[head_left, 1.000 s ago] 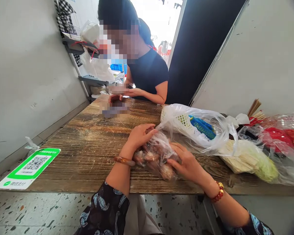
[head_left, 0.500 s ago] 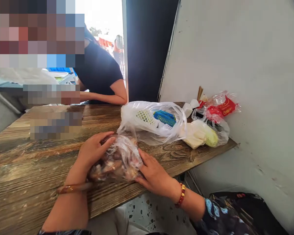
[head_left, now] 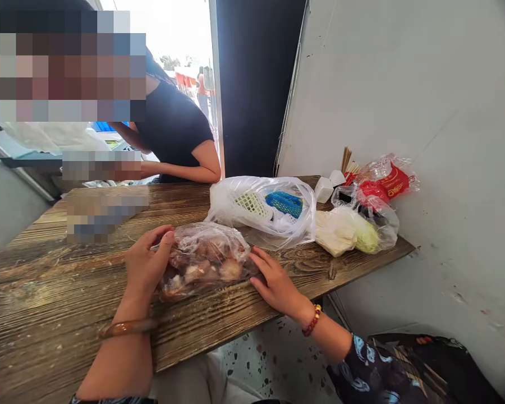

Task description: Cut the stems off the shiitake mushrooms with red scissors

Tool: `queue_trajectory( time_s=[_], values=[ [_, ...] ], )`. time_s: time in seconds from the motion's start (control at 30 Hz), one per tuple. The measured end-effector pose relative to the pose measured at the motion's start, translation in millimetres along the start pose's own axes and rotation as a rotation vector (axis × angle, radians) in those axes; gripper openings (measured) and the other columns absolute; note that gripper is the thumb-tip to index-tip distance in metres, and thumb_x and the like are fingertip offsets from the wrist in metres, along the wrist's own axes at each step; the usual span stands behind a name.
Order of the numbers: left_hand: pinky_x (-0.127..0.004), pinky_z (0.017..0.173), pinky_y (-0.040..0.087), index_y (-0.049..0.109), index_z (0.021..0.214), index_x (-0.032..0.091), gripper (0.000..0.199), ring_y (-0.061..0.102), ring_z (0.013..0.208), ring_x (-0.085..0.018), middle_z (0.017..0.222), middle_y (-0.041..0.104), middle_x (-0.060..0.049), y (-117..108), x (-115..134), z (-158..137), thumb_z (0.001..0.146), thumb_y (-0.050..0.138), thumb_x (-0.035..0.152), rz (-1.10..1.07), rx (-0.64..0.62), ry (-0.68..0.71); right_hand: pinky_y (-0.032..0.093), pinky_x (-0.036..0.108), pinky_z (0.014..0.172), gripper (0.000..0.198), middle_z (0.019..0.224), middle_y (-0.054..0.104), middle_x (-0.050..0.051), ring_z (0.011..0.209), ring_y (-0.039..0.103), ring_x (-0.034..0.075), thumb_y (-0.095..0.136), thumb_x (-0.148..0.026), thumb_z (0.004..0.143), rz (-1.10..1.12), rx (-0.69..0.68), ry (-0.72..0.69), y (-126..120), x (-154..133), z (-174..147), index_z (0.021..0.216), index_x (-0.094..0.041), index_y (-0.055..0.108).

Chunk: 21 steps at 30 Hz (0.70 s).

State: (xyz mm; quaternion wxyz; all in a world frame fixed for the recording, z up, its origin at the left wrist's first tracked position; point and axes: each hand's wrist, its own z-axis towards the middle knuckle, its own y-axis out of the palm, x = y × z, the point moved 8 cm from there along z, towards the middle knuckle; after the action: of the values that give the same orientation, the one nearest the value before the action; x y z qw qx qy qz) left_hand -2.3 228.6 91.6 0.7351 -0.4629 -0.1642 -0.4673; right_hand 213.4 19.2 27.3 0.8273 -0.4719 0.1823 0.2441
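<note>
A clear plastic bag (head_left: pixel 206 258) of brownish, meat-like chunks lies on the wooden table (head_left: pixel 67 314) in front of me; the exact kind of its contents is hard to tell. My left hand (head_left: pixel 148 261) holds the bag's left end, thumb and fingers curved at its upper left corner. At the right end, my right hand (head_left: pixel 275 283) has its fingers and thumb around the edge of the film. Just behind lies a white plastic bag (head_left: pixel 223 202) with a blue netted item (head_left: pixel 284 203) and a pale netted item (head_left: pixel 252 205) showing in its opening.
To the right are a pale folded stack (head_left: pixel 334 230), a yellow-green vegetable (head_left: pixel 367 235) in plastic, a red package (head_left: pixel 393 182), white cups (head_left: pixel 324 189) and thin sticks (head_left: pixel 345 160) by the wall. Across the table a person in black (head_left: pixel 177 129) leans an arm on it. A black bag (head_left: pixel 441 359) stands low right.
The bag of chunks is flatter and more spread out, its film smoothed over the top. My hands have moved further apart toward its two ends.
</note>
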Motion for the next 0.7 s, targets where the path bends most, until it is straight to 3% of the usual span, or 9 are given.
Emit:
queue_trajectory(
  time_s=[0.2, 0.43, 0.53, 0.7],
  values=[
    [-0.036, 0.092, 0.05, 0.07, 0.11, 0.018, 0.043, 0.068, 0.098, -0.023, 0.112, 0.074, -0.008, 4.0, -1.3, 0.5, 0.086, 0.051, 0.047, 0.02, -0.033, -0.001, 0.044, 0.046, 0.109, 0.044, 0.134, 0.06, 0.01, 0.126, 0.054, 0.024, 0.049, -0.027, 0.096, -0.065, 0.26, 0.085, -66.0, 32.2, -26.6, 0.14, -0.026, 0.052],
    [-0.035, 0.09, 0.051, 0.07, 0.11, 0.021, 0.041, 0.068, 0.095, -0.022, 0.112, 0.074, -0.005, 3.1, -1.4, 1.5, 0.085, 0.051, 0.048, 0.019, -0.01, -0.021, 0.052, 0.045, 0.093, 0.039, 0.123, 0.061, 0.014, 0.11, 0.06, 0.025, 0.053, -0.037, 0.093, -0.22, 0.794, 0.313, -169.7, 98.7, -90.3, 0.127, -0.019, 0.059],
    [-0.035, 0.089, 0.052, 0.07, 0.109, 0.023, 0.039, 0.068, 0.093, -0.022, 0.11, 0.075, -0.003, 2.2, -2.4, 1.5, 0.085, 0.052, 0.048, 0.019, 0.015, -0.026, 0.049, 0.052, 0.097, 0.051, 0.129, 0.058, 0.018, 0.119, 0.055, 0.029, 0.054, -0.045, 0.09, -0.282, 0.853, 0.445, -180.6, 130.6, -109.9, 0.133, -0.018, 0.054],
    [-0.039, 0.093, 0.052, 0.066, 0.116, 0.024, 0.04, 0.068, 0.097, -0.024, 0.115, 0.072, -0.006, -9.9, 6.9, -7.0, 0.088, 0.049, 0.048, 0.047, 0.171, 0.08, 0.035, 0.06, 0.112, 0.07, 0.15, 0.041, 0.021, 0.141, 0.037, 0.034, 0.058, -0.048, 0.087, -0.271, 0.744, 0.47, -156.8, 145.0, -102.7, 0.148, -0.017, 0.039]
  ],
)
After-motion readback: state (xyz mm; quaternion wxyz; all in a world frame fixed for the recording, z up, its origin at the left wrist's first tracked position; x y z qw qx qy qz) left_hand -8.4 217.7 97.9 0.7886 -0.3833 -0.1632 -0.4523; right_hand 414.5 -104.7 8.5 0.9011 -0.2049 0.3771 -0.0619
